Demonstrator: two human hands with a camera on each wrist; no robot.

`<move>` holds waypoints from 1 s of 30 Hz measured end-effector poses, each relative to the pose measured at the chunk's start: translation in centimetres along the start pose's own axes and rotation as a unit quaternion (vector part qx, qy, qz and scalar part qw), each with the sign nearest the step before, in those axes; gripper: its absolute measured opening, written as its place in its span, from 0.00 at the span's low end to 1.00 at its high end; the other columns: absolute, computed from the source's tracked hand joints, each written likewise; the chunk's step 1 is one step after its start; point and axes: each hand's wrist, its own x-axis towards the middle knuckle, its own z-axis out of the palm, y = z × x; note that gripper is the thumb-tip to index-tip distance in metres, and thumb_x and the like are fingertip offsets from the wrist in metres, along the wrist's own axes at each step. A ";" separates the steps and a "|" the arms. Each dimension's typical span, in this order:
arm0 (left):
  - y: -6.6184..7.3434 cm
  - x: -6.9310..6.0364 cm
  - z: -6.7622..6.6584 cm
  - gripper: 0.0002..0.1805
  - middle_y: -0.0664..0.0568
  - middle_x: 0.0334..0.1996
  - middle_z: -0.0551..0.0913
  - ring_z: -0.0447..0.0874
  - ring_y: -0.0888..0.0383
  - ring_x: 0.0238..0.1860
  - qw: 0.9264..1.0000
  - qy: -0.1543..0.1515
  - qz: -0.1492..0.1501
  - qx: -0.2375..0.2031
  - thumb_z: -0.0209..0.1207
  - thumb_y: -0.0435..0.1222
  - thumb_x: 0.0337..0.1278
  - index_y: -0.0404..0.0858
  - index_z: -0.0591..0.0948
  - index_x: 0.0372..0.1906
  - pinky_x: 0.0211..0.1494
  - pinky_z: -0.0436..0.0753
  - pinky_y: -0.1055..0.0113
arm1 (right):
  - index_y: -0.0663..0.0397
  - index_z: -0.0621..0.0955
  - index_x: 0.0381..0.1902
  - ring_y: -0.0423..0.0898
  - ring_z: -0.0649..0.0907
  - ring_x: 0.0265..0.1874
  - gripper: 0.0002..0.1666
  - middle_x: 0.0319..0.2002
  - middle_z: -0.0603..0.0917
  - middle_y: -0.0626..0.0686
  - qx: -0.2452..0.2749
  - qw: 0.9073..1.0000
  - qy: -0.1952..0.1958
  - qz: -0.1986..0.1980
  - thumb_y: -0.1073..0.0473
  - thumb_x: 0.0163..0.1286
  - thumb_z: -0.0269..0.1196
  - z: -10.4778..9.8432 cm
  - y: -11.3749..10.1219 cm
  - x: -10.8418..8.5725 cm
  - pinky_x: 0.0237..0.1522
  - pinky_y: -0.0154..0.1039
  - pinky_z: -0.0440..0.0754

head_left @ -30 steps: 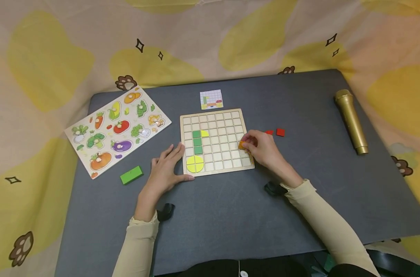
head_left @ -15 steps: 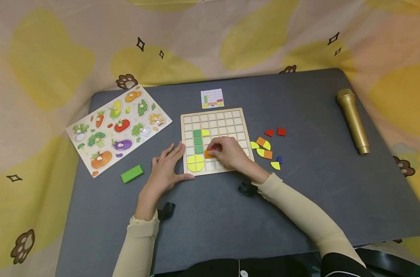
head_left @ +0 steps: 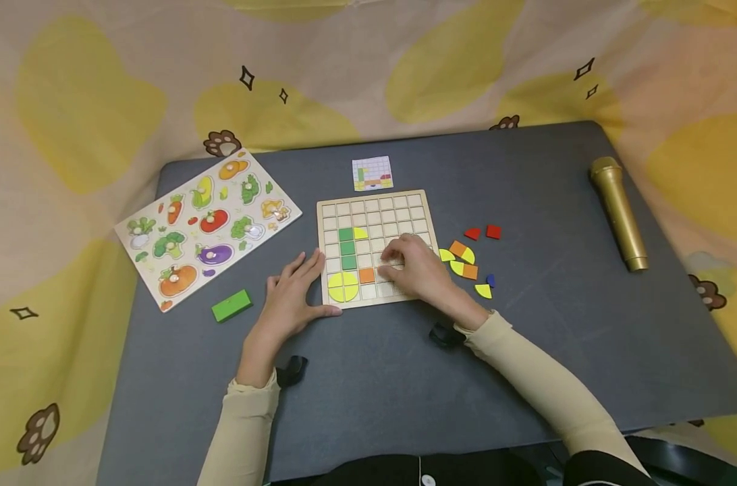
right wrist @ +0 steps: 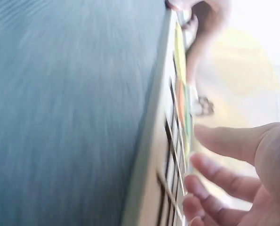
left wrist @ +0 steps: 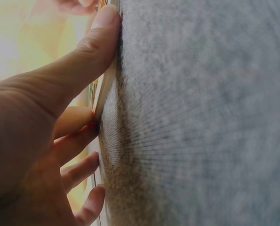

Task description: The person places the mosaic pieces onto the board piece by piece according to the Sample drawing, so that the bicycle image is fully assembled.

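Note:
A wooden grid board [head_left: 430,229] lies on the table with an orange square [head_left: 366,275], green squares [head_left: 347,248], a yellow quarter piece [head_left: 360,233] and a yellow circle of quarters [head_left: 343,287] in its cells. My left hand [head_left: 289,297] rests its fingers and thumb at the board's left edge and near corner; the left wrist view shows the thumb [left wrist: 100,37] against the rim. Over the board's right part is my right hand [head_left: 420,270], fingers slightly bent and apart from the thumb, holding nothing; in the right wrist view the fingertips [right wrist: 198,183] hover beside the grid.
Right of the board lie loose yellow and orange pieces [head_left: 470,271], a blue piece [head_left: 490,281] and red pieces [head_left: 493,232]. A pattern card [head_left: 372,173] lies behind it. Leftward are a vegetable puzzle [head_left: 207,229] and green block [head_left: 231,306]; a gold microphone [head_left: 617,212] lies far right.
My right hand carried the orange piece left from the board's right edge, let it go in a cell beside the yellow circle, and has drawn back slightly to the right. The left hand stays put.

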 end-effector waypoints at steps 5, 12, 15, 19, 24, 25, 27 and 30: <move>0.0 0.0 0.0 0.64 0.50 0.86 0.55 0.47 0.42 0.87 1.000 0.001 0.002 0.002 0.82 0.51 0.46 0.44 0.57 0.86 0.66 0.57 0.38 | 0.57 0.86 0.49 0.55 0.77 0.51 0.14 0.47 0.82 0.58 -0.006 0.998 0.045 0.051 0.56 0.70 0.71 -2.8 2.8 -1.0 0.51 0.54 0.78; -0.1 0.0 0.1 0.64 0.49 0.86 0.55 0.48 0.42 0.87 1.000 0.003 0.008 -0.002 0.82 0.51 0.46 0.43 0.57 0.86 0.67 0.56 0.39 | 0.61 0.82 0.55 0.60 0.75 0.55 0.16 0.51 0.79 0.62 -0.047 0.989 0.056 0.131 0.57 0.76 0.66 -6.2 6.1 -2.4 0.52 0.60 0.78; -0.1 0.0 0.2 0.65 0.49 0.86 0.55 0.47 0.42 0.87 1.000 0.001 0.008 -0.002 0.82 0.52 0.46 0.44 0.57 0.86 0.67 0.56 0.38 | 0.63 0.81 0.55 0.61 0.74 0.56 0.16 0.53 0.79 0.63 -0.053 0.986 0.037 0.152 0.57 0.77 0.65 -6.7 6.7 -2.7 0.53 0.60 0.77; -0.1 0.0 0.1 0.65 0.50 0.86 0.55 0.47 0.42 0.87 1.000 -0.002 0.006 -0.002 0.82 0.52 0.46 0.44 0.56 0.86 0.68 0.56 0.38 | 0.62 0.82 0.50 0.59 0.77 0.48 0.12 0.48 0.81 0.63 -0.044 0.986 0.048 0.154 0.58 0.76 0.66 -6.8 7.0 -2.9 0.48 0.56 0.78; -0.1 0.1 0.1 0.65 0.50 0.86 0.55 0.46 0.42 0.87 1.000 -0.001 0.008 -0.003 0.82 0.51 0.46 0.44 0.57 0.86 0.68 0.56 0.38 | 0.58 0.82 0.44 0.55 0.76 0.41 0.08 0.38 0.83 0.59 -0.024 0.985 0.118 0.122 0.59 0.75 0.68 -6.1 6.4 -2.6 0.40 0.49 0.72; -0.1 0.1 0.1 0.65 0.50 0.86 0.55 0.46 0.42 0.87 1.000 0.000 0.008 -0.003 0.82 0.51 0.46 0.44 0.57 0.86 0.68 0.56 0.38 | 0.58 0.83 0.44 0.55 0.75 0.40 0.07 0.38 0.83 0.59 -0.015 0.986 0.126 0.112 0.60 0.75 0.69 -5.9 6.2 -2.4 0.40 0.48 0.71; -0.1 0.0 0.1 0.65 0.50 0.86 0.55 0.46 0.42 0.87 1.000 0.001 0.008 -0.003 0.82 0.51 0.46 0.44 0.56 0.86 0.68 0.56 0.38 | 0.59 0.84 0.44 0.54 0.75 0.39 0.07 0.37 0.83 0.59 0.010 0.988 0.129 0.088 0.61 0.74 0.69 -5.5 5.6 -2.1 0.40 0.46 0.69; -0.1 0.0 0.1 0.64 0.49 0.86 0.54 0.46 0.42 0.87 1.000 0.000 0.008 -0.005 0.82 0.51 0.47 0.44 0.56 0.86 0.68 0.56 0.38 | 0.60 0.85 0.42 0.53 0.78 0.38 0.05 0.36 0.85 0.58 0.047 0.992 0.105 0.058 0.64 0.72 0.70 -4.5 4.5 -1.6 0.42 0.44 0.72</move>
